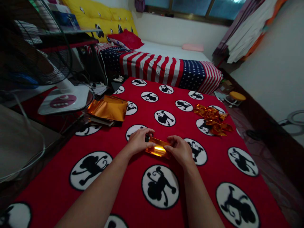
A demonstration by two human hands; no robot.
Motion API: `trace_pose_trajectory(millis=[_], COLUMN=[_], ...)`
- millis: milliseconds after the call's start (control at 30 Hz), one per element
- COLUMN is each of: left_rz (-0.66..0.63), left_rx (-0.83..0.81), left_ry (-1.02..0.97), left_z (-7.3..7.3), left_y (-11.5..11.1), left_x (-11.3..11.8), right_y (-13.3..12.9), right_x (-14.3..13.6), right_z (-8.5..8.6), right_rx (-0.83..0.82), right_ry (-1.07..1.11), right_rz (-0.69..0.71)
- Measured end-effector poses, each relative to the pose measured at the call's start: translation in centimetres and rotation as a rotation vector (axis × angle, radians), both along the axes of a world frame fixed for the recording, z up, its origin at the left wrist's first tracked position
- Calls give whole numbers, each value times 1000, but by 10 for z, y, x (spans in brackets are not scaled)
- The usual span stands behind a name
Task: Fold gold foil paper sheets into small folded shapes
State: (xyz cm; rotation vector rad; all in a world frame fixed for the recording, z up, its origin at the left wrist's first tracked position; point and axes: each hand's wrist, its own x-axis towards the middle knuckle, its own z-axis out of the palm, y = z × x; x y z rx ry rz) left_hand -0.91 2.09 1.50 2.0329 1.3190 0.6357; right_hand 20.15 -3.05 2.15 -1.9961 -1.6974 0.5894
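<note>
A strip of shiny orange-gold foil (157, 149), rolled or folded into a narrow band, lies over the red cloth with monkey prints (190, 196). Its left end is pinched between the thumb and fingers of my left hand (140, 139). My right hand (180, 150) grips the other end the same way. To the left sits a stack of flat gold foil sheets (108, 109). Several crumpled or twisted gold foil pieces (212, 117) lie in a pile at the right.
A fan with a white base (64, 99) stands at the left beside cables and a cluttered shelf. Behind is a bed with a striped and starred cover (152, 68). A yellow stool (237, 96) stands on the floor at the right.
</note>
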Motion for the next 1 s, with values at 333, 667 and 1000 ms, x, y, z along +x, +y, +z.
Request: trace_pose_trajectory(millis=[333, 667, 1000], left_rz=[-59, 5, -8], left_rx=[32, -76, -155], left_ry=[-18, -156, -302], left_z=[-5, -6, -1], left_y=[0, -7, -11], left_x=[1, 15, 18], right_y=[-2, 1, 0], right_x=[3, -15, -15], right_z=[-13, -14, -13], right_rx=[20, 135, 109], right_ry=[550, 791, 801], right_rz=[8, -35, 23])
